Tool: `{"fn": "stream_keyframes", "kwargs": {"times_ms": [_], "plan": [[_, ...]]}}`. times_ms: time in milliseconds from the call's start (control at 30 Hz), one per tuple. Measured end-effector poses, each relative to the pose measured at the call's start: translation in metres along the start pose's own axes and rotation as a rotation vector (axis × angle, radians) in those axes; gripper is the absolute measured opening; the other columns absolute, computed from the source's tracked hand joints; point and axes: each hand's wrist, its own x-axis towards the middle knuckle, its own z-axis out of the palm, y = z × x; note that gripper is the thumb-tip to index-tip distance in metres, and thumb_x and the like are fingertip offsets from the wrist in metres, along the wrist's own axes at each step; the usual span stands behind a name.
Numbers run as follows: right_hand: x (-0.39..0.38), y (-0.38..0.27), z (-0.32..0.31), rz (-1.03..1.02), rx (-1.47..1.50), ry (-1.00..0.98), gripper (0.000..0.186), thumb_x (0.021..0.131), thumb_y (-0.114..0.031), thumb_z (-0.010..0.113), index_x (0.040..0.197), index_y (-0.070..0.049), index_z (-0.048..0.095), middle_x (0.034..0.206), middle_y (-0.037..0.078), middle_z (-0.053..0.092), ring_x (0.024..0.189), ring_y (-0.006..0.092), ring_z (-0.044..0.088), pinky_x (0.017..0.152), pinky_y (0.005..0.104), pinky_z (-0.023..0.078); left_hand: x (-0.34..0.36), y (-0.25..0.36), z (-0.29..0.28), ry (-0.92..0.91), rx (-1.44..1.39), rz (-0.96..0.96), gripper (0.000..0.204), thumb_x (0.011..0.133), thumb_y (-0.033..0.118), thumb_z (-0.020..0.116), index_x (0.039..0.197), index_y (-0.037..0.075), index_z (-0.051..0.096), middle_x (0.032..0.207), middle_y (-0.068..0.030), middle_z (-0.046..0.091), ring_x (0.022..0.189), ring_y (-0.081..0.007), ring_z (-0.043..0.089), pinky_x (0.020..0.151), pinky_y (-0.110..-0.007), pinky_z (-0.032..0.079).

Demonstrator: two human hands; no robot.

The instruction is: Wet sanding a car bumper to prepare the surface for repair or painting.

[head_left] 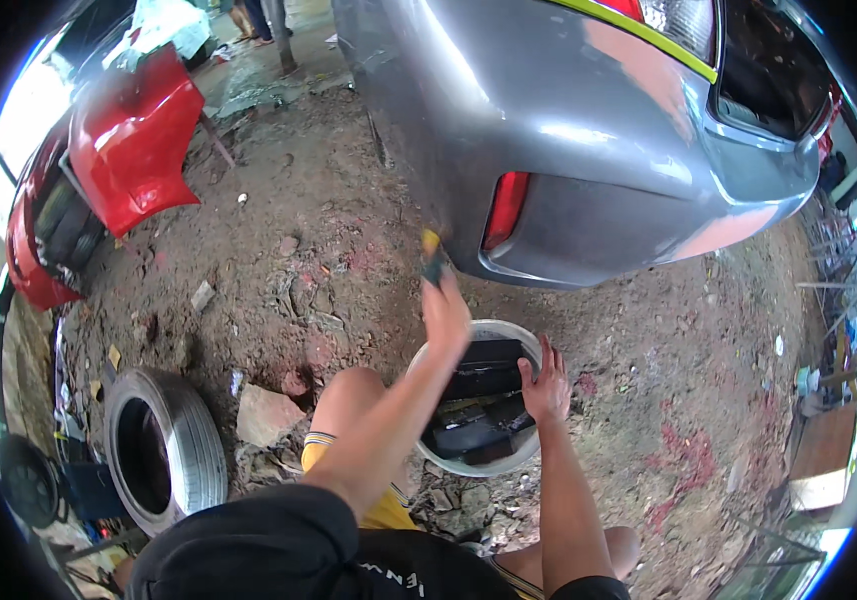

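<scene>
My left hand [446, 305] reaches forward, closed around a small dark piece with a yellow end [432, 243]; blur hides its exact kind. It is close to the lower corner of a grey car bumper [589, 225], beside the red reflector [506, 210]. I cannot tell whether the piece touches the bumper. Between my knees stands a round whitish bucket [479, 470] with several dark, flat-sided pieces [484, 425] inside. On the bucket's right rim rests my right hand [547, 385], fingers stretched and apart, gripping nothing.
Rough dirt ground [279, 260] surrounds me. To the left are a worn tyre [169, 450], a broken stone slab [269, 415] and a red car body panel [139, 140] on a stand. A brown board [824, 440] and clutter line the right side. People's legs show far off.
</scene>
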Motion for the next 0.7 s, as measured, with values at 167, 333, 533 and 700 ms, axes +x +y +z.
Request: {"fn": "stream_keyframes", "kwargs": {"times_ms": [167,333,533,700], "plan": [[-0.004,-0.014,0.002,0.066,0.004,-0.026,0.067,0.092,-0.045,0.061,0.146,-0.012,0.041,0.143,0.018,0.048,0.130,0.0389,0.046,0.104,0.0521,0.041,-0.075,-0.090,-0.004,-0.352,0.429,0.509,0.044,0.087,0.001,0.052,0.131,0.003,0.051,0.124,-0.0231,0.058,0.116,-0.0429,0.055,0.098,-0.050,0.045],[-0.010,-0.025,0.022,-0.245,-0.078,0.136,0.059,0.090,-0.040,0.063,0.141,-0.013,0.049,0.146,0.014,0.045,0.136,0.0348,0.041,0.111,0.0553,0.035,-0.028,-0.179,0.006,-0.590,0.861,0.242,0.039,0.089,0.015,0.051,0.123,-0.003,0.056,0.115,-0.0261,0.063,0.106,-0.0420,0.062,0.092,-0.051,0.049],[-0.018,0.004,0.017,-0.345,-0.011,0.171,0.038,0.087,-0.026,0.065,0.122,-0.010,0.063,0.137,0.011,0.054,0.132,0.0329,0.046,0.112,0.0535,0.035,-0.026,-0.043,0.005,-1.013,0.914,0.077,0.047,0.095,0.029,0.042,0.116,-0.006,0.064,0.118,-0.0317,0.062,0.116,-0.0419,0.059,0.099,-0.048,0.045],[-0.002,-0.019,0.043,-0.484,0.237,0.102,0.026,0.086,-0.019,0.066,0.111,-0.012,0.067,0.123,0.010,0.061,0.109,0.0333,0.061,0.096,0.0460,0.049,-0.043,0.225,-0.072,-0.432,0.360,0.725,0.048,0.098,-0.003,0.042,0.145,0.004,0.044,0.145,-0.0204,0.049,0.135,-0.0297,0.047,0.113,-0.037,0.039]]}}
